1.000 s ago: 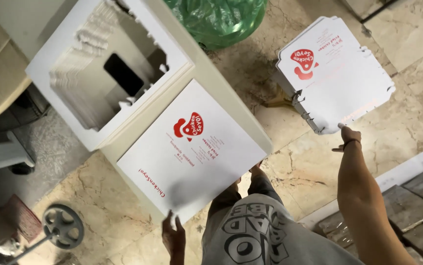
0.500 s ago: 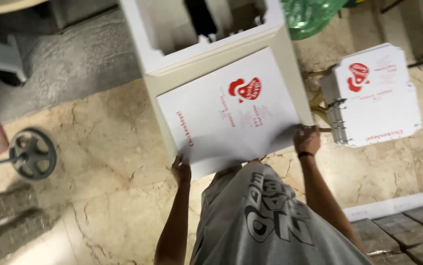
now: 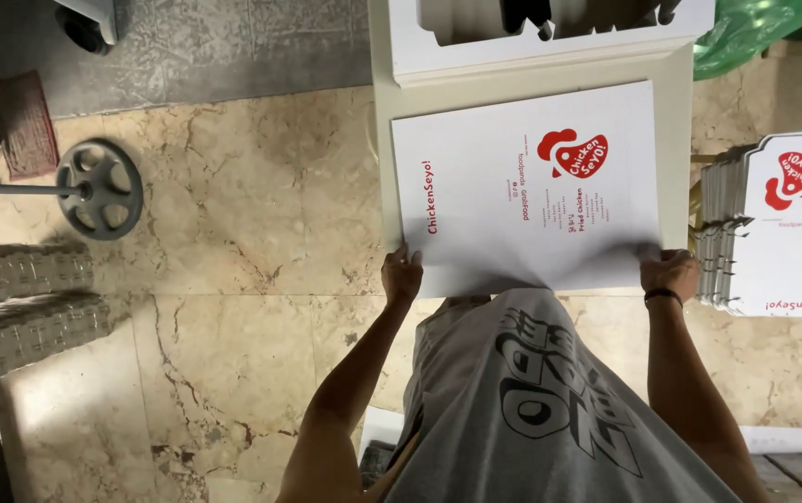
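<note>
A large white printed cardboard sheet (image 3: 522, 186) with a red logo lies flat on a cream table (image 3: 675, 140) in front of me. My left hand (image 3: 402, 275) grips the sheet's near left corner. My right hand (image 3: 669, 273), with a dark band on the wrist, grips the near right corner. Both arms reach forward over my grey printed shirt.
A white die-cut cardboard stack (image 3: 550, 37) sits at the table's far end. A pile of printed white sheets (image 3: 773, 224) stands to the right. A green plastic bag (image 3: 754, 28) is at top right. A grey wheel on a rod (image 3: 98, 189) lies on the marble floor to the left.
My right hand came from the stack on the right to the sheet's near right corner. The view swung so the sheet now lies square in front of me.
</note>
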